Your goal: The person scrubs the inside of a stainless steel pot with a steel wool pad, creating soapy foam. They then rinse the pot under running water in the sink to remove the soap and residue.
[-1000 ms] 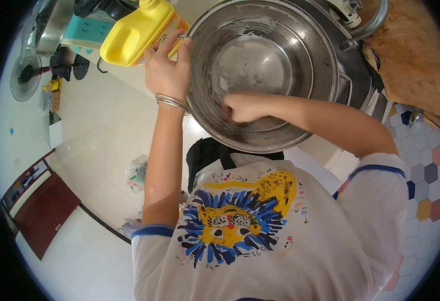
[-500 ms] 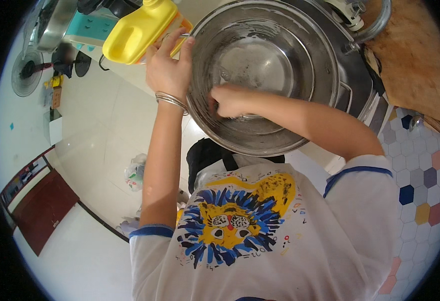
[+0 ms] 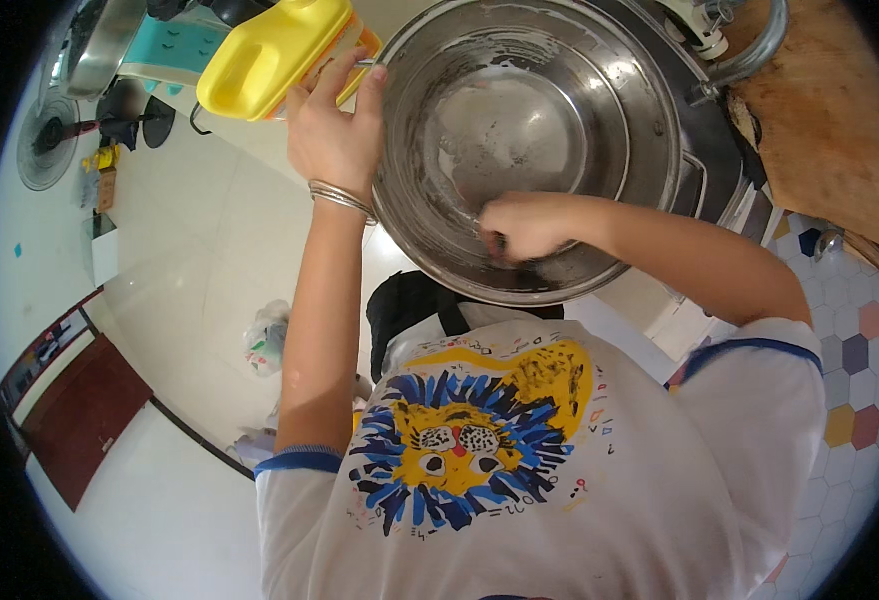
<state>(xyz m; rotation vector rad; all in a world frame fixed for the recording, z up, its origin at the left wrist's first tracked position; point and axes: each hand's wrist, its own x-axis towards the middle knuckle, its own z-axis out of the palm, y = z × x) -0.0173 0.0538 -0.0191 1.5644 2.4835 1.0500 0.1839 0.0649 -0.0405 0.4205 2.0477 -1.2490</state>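
Observation:
A large round stainless steel pot (image 3: 649, 130) is tilted so that its inside faces me, with soapy streaks and dark marks on its wall and bottom. My left hand (image 3: 337, 130), bangles at its wrist, is closed around the metal loop handle at the pot's left rim. Inside the pot, against the near part of the wall, is my right hand (image 3: 529, 225), its fingers curled and slightly smeared by motion. Something dark shows under those fingers, but they hide most of it and I cannot tell its kind.
A yellow jug (image 3: 274, 55) stands beside my left hand, close to the pot's rim. Behind the pot on the right are a grey hose (image 3: 759, 55) and a wooden board (image 3: 829, 110). A plastic bag (image 3: 267, 338) lies on the floor at the left.
My right hand has moved right and slightly nearer to me along the pot's inner wall. My left hand keeps its grip on the handle.

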